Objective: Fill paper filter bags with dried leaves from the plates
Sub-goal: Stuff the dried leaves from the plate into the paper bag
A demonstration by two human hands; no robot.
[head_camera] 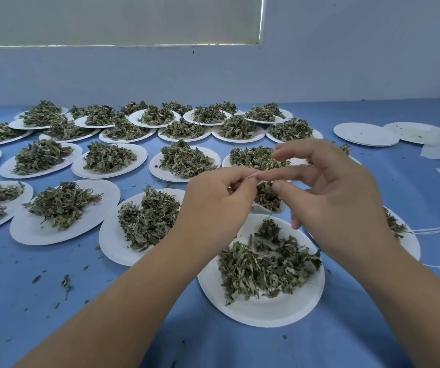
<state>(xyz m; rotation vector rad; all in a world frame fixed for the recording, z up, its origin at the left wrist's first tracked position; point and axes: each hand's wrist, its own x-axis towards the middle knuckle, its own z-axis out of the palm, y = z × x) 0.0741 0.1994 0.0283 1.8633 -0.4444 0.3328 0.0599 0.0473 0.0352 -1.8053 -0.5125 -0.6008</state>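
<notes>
Left of frame: plates (6, 170) heaped with leaves (41, 156) on the blue desk (54, 301). Centre: left hand (219, 197), fingers curled, pinches the top edge of a part-filled bag (262, 207) above the near plate (253, 314); right hand (333, 187) pinches the same edge with thumb and forefinger, the rest spread. Bag looks light, limp and tearable, so hold it gently at the mouth.

Left hand (215, 200) and right hand (343, 197) seemingly pinch bag (266, 201).
</notes>
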